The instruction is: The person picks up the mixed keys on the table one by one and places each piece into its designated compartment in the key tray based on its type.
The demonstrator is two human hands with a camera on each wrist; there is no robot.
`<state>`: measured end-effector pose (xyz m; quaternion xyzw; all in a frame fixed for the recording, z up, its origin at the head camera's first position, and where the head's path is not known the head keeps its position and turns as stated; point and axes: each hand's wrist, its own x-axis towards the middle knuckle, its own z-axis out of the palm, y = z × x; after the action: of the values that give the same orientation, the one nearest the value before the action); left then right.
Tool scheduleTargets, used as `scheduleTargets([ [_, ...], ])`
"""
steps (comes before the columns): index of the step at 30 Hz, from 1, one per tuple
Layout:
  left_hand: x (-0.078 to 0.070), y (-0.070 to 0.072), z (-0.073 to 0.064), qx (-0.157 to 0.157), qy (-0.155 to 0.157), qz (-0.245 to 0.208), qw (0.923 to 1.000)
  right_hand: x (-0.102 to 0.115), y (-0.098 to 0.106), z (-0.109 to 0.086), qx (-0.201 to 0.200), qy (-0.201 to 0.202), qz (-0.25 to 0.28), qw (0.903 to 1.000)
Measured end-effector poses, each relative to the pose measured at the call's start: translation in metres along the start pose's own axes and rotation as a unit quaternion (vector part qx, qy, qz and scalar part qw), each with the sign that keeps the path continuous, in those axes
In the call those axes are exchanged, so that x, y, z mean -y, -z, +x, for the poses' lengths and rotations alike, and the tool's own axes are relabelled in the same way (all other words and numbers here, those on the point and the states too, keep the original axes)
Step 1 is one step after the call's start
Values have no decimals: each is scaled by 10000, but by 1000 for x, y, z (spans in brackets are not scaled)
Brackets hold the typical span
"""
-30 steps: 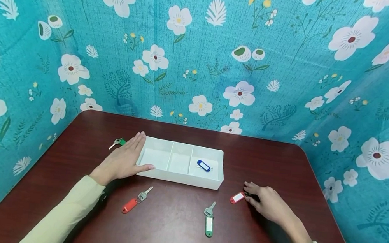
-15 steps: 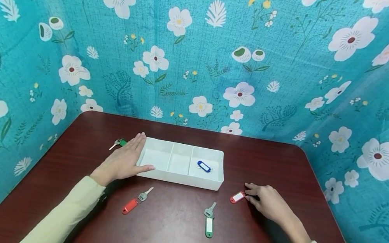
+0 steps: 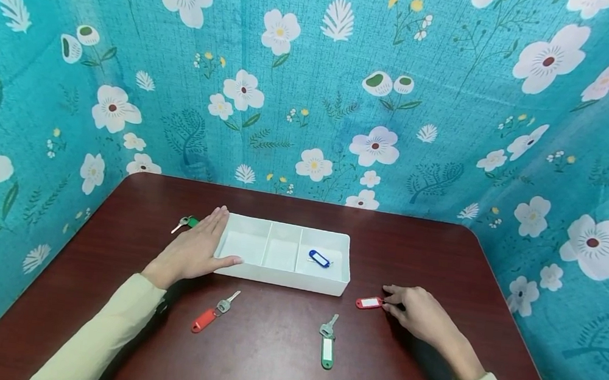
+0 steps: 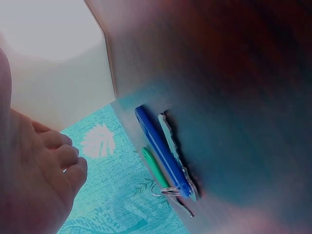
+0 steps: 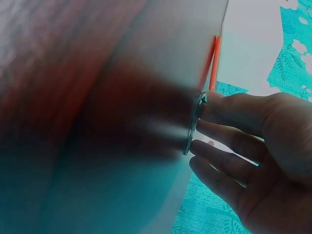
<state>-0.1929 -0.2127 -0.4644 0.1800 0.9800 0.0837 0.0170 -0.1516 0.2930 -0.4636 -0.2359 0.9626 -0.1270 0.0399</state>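
My left hand point(image 3: 191, 247) lies with straight fingers against the left end of a white three-compartment tray point(image 3: 279, 278), thumb over its front rim. Beside that hand, the left wrist view shows a blue-tagged key point(image 4: 161, 148) and a green-tagged key point(image 4: 155, 168) on the table; in the head view the hand hides part of this group. To the right of the tray, my right hand point(image 3: 420, 314) pinches a red-tagged key by its key end, the red tag point(image 3: 369, 302) pointing at the tray. Up close, thumb and fingertips meet at the metal key point(image 5: 193, 122), low over the tabletop.
Another blue-tagged key point(image 3: 319, 259) sits in the tray's right compartment. In front of the tray lie a red-tagged key point(image 3: 205, 320) on the left and a green-tagged key point(image 3: 327, 351) nearer the right hand. A flowered curtain point(image 3: 303, 92) hangs behind the dark red table point(image 3: 265, 370).
The red tag at my right hand has swung from a slant to nearly level, its free end moving toward the tray. My left hand and the tray have stayed put.
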Motion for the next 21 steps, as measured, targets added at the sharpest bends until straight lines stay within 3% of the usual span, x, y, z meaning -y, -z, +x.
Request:
scheduleTargets([
  [21, 0, -1, 1, 1, -6, 49, 10000, 7, 6, -1, -49, 69, -20, 10000],
])
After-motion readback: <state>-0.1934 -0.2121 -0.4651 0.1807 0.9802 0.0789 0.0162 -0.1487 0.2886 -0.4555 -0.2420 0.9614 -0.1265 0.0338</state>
